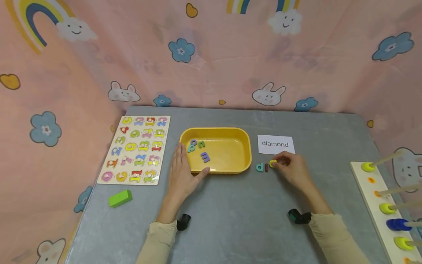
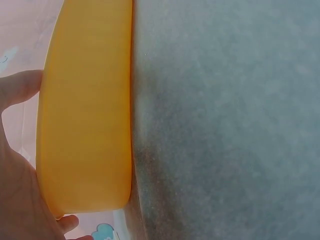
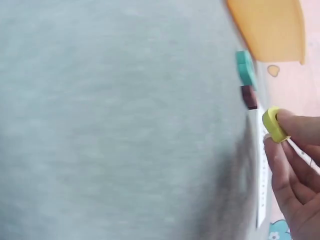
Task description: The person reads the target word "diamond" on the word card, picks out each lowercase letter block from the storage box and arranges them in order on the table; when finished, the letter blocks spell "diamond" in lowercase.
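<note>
With thumb and fingertips, my right hand [image 1: 293,170] pinches a small yellow letter [image 1: 272,163], its shape partly hidden by the fingers. Just left of it on the table, a teal letter d [image 1: 259,167] and a dark red letter i [image 1: 266,167] stand side by side. Above this row lies a white card [image 1: 275,144] printed "diamond". My left hand [image 1: 181,176] rests against the left end of a yellow tray [image 1: 244,169], fingers straight along its side and thumb at the near rim. Inside the tray are a purple m [image 1: 205,157], a green n [image 1: 201,144] and other letters.
On the left lie a wooden number board [image 1: 132,161] with coloured numerals and a green block [image 1: 120,198]. A white pegboard [image 1: 366,183] with upright rods and yellow and blue rings stands at the right edge. A patterned pink cloth [image 1: 217,73] hangs behind the table.
</note>
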`<state>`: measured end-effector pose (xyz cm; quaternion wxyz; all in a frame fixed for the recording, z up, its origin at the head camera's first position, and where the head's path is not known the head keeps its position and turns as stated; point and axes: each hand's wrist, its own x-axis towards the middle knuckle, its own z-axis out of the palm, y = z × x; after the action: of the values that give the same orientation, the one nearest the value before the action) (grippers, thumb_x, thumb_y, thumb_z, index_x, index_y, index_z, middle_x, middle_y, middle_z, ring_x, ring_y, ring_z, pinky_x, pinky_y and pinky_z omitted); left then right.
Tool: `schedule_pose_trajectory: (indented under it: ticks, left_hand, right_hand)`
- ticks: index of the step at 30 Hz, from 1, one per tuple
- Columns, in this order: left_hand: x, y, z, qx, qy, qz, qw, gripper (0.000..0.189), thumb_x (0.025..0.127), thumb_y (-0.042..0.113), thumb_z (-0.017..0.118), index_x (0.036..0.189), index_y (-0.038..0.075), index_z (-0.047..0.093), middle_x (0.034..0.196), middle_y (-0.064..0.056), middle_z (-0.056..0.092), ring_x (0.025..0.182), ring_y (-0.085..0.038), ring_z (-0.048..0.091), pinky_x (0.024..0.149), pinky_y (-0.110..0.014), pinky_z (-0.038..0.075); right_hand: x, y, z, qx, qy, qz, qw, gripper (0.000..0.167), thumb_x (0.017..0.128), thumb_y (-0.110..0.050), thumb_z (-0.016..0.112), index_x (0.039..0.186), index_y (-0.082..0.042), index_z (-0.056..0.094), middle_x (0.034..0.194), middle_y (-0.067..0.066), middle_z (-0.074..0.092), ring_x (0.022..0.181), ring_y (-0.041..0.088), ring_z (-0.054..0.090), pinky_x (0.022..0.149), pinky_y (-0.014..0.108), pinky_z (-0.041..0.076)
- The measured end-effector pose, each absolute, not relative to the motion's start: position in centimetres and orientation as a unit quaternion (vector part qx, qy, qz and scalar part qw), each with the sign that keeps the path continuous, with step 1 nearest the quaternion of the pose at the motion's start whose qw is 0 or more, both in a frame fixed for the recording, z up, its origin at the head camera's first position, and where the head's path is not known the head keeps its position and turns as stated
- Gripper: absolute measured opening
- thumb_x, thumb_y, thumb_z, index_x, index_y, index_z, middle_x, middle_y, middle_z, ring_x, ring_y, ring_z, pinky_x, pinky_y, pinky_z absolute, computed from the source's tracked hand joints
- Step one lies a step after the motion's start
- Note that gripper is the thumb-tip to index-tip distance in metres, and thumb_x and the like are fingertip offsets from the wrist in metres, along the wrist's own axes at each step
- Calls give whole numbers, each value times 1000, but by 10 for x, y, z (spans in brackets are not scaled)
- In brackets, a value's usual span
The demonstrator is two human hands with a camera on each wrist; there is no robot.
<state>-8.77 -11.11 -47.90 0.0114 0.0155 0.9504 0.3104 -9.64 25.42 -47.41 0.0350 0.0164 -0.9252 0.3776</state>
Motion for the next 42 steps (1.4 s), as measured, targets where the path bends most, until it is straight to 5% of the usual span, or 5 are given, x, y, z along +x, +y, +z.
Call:
schedule_pose_trajectory:
  ticks: [13, 25, 33, 37, 42]
  left_hand:
    - [-87, -112, -479, 10, 950, 311, 25, 122, 90, 66, 70, 171, 6, 1, 181, -6, -5, 168, -29, 4, 135, -52, 12]
    - [-87, -112, -481, 8, 949, 313, 30, 123, 90, 65, 72, 171, 6, 0, 181, -6, -6, 168, -30, 4, 135, -53, 12]
    - [-87, -112, -481, 10, 950, 312, 20, 123, 90, 65, 72, 171, 5, 2, 181, -7, -4, 167, -31, 6, 134, -54, 14]
    - [-87, -112, -481, 13, 951, 309, 16, 123, 90, 65, 72, 171, 4, 3, 181, -8, -4, 167, -33, 7, 134, -55, 16]
    - [-88, -112, -480, 13, 953, 303, 21, 123, 90, 66, 71, 171, 5, 1, 181, -7, -5, 167, -31, 5, 134, -53, 15]
  right_hand:
    - [-90, 254, -489, -11, -932, 361, 33, 6, 90, -3, 82, 93, 2, 80, 84, 17, 74, 70, 13, 57, 62, 23, 44]
    - [-93, 231, -465, -10, -950, 307, 59, 25, 88, -5, 83, 109, 5, 72, 104, 24, 70, 93, 39, 62, 83, 53, 50]
    - [-109, 176, -447, 64, -925, 367, 71, 31, 94, -7, 78, 122, 3, 68, 114, 22, 68, 106, 39, 60, 94, 53, 52]
    - [-117, 144, -447, 99, -924, 366, 38, 35, 95, -11, 78, 126, 1, 69, 123, 19, 69, 113, 37, 61, 97, 52, 55]
    - [-130, 110, -448, 153, -925, 335, -95, 53, 98, -21, 77, 146, -6, 60, 147, 17, 62, 133, 36, 58, 114, 53, 50]
